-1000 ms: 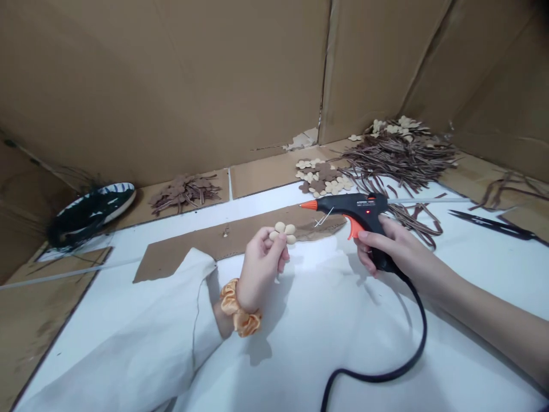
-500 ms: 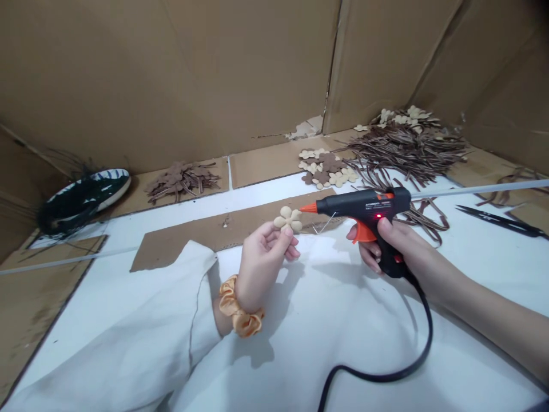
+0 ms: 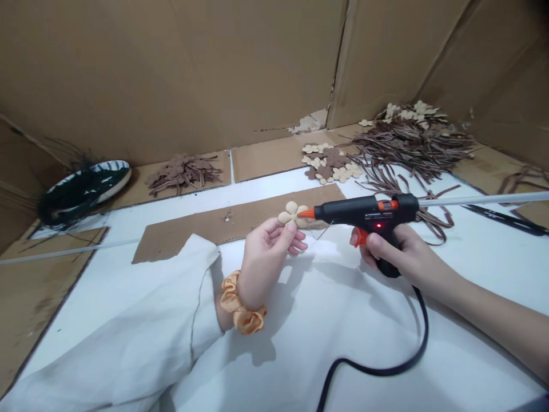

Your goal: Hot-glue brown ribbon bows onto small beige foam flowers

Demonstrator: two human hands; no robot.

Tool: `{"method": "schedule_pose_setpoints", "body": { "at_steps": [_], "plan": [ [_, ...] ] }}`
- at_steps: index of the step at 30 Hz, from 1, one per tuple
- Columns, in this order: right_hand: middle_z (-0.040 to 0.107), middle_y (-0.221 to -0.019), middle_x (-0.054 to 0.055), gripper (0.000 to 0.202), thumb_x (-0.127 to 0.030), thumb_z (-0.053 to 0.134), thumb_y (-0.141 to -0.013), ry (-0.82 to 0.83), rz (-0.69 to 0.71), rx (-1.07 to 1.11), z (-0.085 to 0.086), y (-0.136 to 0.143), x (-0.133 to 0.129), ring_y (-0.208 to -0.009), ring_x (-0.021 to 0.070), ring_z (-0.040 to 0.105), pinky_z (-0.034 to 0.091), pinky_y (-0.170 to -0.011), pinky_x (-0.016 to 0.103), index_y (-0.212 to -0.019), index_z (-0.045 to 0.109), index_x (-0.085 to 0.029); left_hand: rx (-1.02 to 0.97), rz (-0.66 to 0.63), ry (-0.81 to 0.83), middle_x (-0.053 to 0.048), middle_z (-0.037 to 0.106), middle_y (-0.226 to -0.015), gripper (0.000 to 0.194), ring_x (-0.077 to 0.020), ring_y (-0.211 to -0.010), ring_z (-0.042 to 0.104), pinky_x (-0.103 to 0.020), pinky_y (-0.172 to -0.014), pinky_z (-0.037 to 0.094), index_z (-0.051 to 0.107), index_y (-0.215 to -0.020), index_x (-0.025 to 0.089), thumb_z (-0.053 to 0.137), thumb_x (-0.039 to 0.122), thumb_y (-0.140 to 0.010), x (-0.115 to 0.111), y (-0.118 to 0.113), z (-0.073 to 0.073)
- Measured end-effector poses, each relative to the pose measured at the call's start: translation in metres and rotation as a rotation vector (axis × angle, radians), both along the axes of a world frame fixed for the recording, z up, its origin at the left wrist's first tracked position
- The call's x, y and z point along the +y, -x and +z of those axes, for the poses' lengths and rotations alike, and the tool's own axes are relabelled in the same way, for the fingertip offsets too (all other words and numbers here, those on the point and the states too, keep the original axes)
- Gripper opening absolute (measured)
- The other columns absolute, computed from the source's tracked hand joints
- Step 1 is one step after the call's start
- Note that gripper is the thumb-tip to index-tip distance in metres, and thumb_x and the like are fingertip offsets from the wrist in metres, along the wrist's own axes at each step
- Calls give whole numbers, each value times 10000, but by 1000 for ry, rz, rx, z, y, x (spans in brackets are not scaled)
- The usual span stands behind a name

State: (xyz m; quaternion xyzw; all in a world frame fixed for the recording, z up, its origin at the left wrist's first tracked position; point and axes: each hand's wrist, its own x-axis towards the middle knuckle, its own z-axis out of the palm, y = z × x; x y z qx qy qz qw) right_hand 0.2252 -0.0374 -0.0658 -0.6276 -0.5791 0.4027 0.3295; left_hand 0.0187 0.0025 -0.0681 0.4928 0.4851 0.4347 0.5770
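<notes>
A beige five-petalled flower piece (image 3: 292,209) is held upright above the white work surface (image 3: 274,372), in front of a brown cardboard strip (image 3: 184,236). Its lower edge is pinched between the thumb and fingers of the left hand (image 3: 266,247). A black hot-glue gun (image 3: 358,210) is gripped by its handle in the right hand (image 3: 398,247), a finger being placed at the orange trigger (image 3: 360,237).

The flower is judged to be light, thin and pliable, easily bent but not readily broken; it is best taken by a petal's rim, with the centre left free and fingertips kept from the orange nozzle (image 3: 307,213), presumably hot. The gun is judged rigid and heavier, and is best held by the handle alone.

The flower's back and the fingertips behind it are hidden. Whether the flower is touched by the nozzle, or any glue is present, cannot be told. The glue stick (image 3: 484,199) is cut off at the right edge, the cord (image 3: 422,332) at the bottom.
</notes>
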Motion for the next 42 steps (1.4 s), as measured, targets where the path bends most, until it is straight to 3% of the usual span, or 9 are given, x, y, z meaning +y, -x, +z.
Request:
{"method": "schedule_pose_setpoints", "body": {
  "at_steps": [9,21,30,42],
  "plan": [
    [549,-520,43,609,-787,435,-702,36,17,-33,0,1,2,-517,163,518,427,-518,291,-518,493,-209,26,29,-13,-12,648,-670,164,-104,-586,601,-214,-607,495,637,-845,122,588,275,-817,-1,-1,4],
    [528,-511,30,625,-804,441,-689,10,-5,-20,1,0,0,-503,144,496,409,-523,275,-532,483,-200,139,29,-101,33,547,-602,196,-78,-574,497,-180,-596,433,586,-667,148,569,262,-826,-2,0,7],
    [519,-504,24,616,-793,443,-704,-3,18,15,2,1,1,-480,129,471,396,-489,260,-527,466,-204,155,17,-102,32,561,-637,162,-72,-602,516,-169,-628,433,614,-735,140,570,261,-832,-1,0,6],
    [514,-525,31,608,-774,431,-734,9,36,26,-2,-1,1,-537,152,492,413,-564,294,-512,430,-209,146,16,-112,27,568,-631,192,-84,-619,533,-180,-647,447,599,-680,150,573,261,-834,-3,0,7]
  ]
}}
